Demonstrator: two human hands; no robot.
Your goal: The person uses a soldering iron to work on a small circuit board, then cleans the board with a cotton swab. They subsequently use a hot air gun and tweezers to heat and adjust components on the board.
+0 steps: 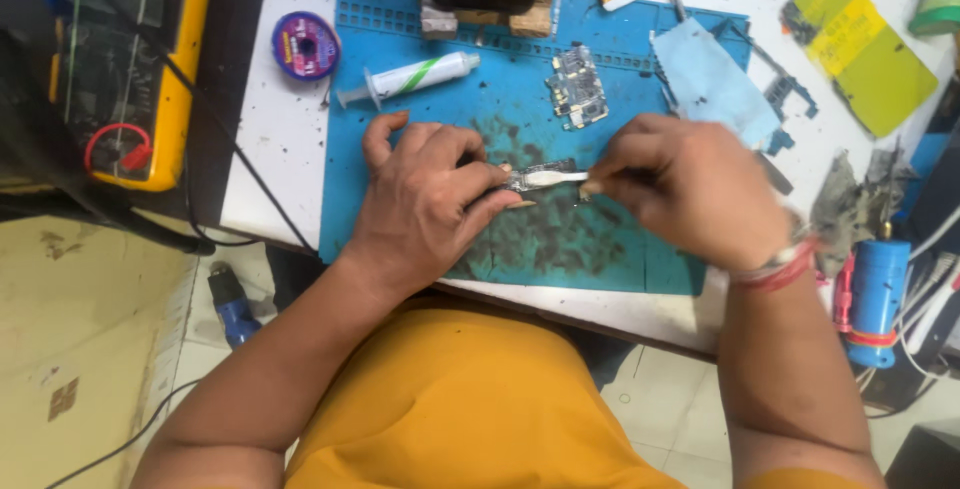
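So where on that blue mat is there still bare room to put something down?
Bare mat lies left of the left hand, below the syringe. Another patch sits between the syringe and the small circuit board. The right side is crowded: blue cloth, right hand, dark parts.

A small board and a white brush

The thin grey circuit board (530, 178) lies flat on the blue mat. The white brush (556, 178) lies across it, its tip touching the board.
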